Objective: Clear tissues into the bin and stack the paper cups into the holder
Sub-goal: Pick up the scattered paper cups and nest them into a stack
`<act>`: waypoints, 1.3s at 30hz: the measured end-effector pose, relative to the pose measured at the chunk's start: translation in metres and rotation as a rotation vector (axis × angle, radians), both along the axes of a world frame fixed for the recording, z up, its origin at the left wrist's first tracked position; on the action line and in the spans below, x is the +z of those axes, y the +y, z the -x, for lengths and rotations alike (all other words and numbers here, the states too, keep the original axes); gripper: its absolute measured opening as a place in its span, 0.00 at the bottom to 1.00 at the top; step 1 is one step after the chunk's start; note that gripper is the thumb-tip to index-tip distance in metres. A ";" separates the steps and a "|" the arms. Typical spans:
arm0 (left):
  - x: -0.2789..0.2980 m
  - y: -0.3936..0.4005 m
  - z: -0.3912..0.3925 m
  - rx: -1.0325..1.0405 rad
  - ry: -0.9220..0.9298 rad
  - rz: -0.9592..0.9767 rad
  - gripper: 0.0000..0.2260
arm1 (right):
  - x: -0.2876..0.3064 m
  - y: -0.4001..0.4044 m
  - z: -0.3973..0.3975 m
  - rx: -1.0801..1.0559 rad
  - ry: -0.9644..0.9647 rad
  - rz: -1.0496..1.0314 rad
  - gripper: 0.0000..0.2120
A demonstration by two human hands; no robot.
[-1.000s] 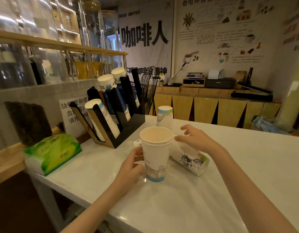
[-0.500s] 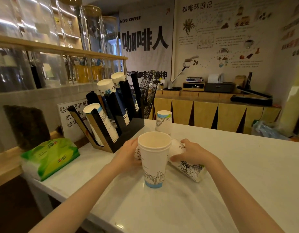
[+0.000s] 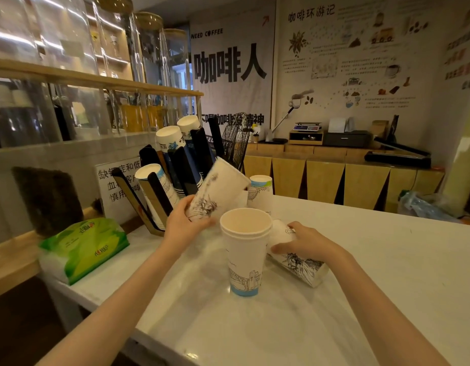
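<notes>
My left hand (image 3: 185, 223) grips a white paper cup (image 3: 220, 187) by its base, tilted with its mouth up and to the right, in front of the black slotted cup holder (image 3: 183, 167), which carries stacks of cups. An upright stack of paper cups (image 3: 245, 250) stands on the white counter (image 3: 387, 273) between my hands. My right hand (image 3: 305, 240) rests on a cup lying on its side (image 3: 298, 262), printed with a statue drawing. A small upside-down cup (image 3: 260, 192) stands behind.
A green tissue pack (image 3: 83, 245) lies at the counter's left edge. A white sign (image 3: 117, 186) leans behind the holder. A wire rack (image 3: 237, 140) stands past it. Glass jars line the shelf at left. A plastic bag (image 3: 424, 207) sits at far right.
My left hand has lifted one cup from behind the upright stack and raised it, tilted, toward the holder. My right hand has settled onto the lying cup.
</notes>
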State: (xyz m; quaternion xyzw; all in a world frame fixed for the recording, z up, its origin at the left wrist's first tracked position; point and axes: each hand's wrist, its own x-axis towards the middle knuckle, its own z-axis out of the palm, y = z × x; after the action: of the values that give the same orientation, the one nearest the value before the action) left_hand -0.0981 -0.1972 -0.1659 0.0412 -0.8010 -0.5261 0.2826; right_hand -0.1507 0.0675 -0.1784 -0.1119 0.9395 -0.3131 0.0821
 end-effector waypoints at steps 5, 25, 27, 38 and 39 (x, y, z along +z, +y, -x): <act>0.041 0.025 -0.017 -0.281 0.045 -0.415 0.33 | -0.002 0.001 0.002 0.010 0.001 0.025 0.41; 0.037 0.055 -0.044 -0.518 -0.171 -0.149 0.33 | 0.106 0.024 -0.060 -0.030 0.688 1.214 0.30; 0.033 0.055 -0.045 -0.517 -0.172 -0.139 0.36 | 0.112 0.016 -0.068 0.010 0.637 1.440 0.29; 0.007 0.055 -0.044 -0.516 -0.086 -0.215 0.31 | 0.071 -0.041 -0.072 0.252 0.573 0.875 0.42; 0.005 0.054 -0.045 -0.514 -0.082 -0.219 0.32 | 0.067 -0.042 -0.070 0.263 0.531 0.796 0.43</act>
State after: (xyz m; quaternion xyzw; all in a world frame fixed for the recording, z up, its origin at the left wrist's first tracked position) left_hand -0.0533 -0.1430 -0.1609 -0.1118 -0.7344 -0.6617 0.1010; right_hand -0.0811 0.0253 -0.1113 -0.3279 0.7134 -0.5954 -0.1704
